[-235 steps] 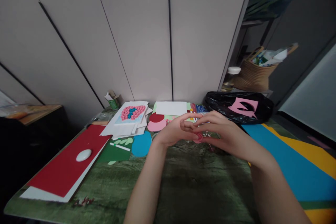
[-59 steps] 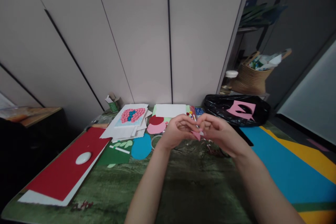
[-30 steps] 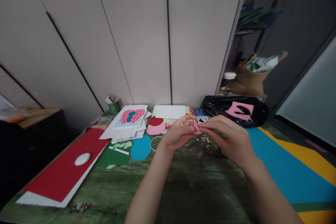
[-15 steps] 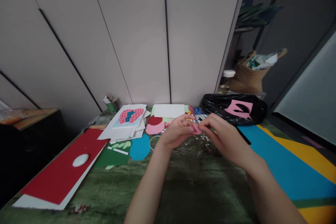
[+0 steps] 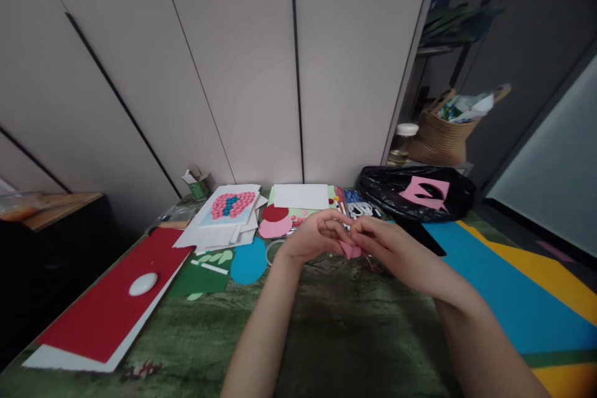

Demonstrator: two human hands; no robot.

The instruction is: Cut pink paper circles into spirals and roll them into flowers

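Note:
Both my hands meet above the middle of the green table (image 5: 336, 336). My left hand (image 5: 312, 237) and my right hand (image 5: 389, 249) pinch one small pink paper piece (image 5: 349, 250) between their fingertips, fingers curled. Just behind the hands lie small paper scraps and coloured bits. A pink paper circle (image 5: 271, 228) and a dark red one (image 5: 275, 212) lie just left of my left hand.
A red sheet (image 5: 112, 305) with a white oval object (image 5: 143, 283) lies at left. White cards with a pink and blue dot picture (image 5: 228, 205), a blue oval (image 5: 249, 261), a green sheet (image 5: 200, 277), a black bag (image 5: 415, 199) and blue and yellow sheets (image 5: 504, 298) surround the hands.
My hands have dropped slightly toward the table, still joined on the pink piece, and the fingertips have shifted around it. The things on the table have not moved.

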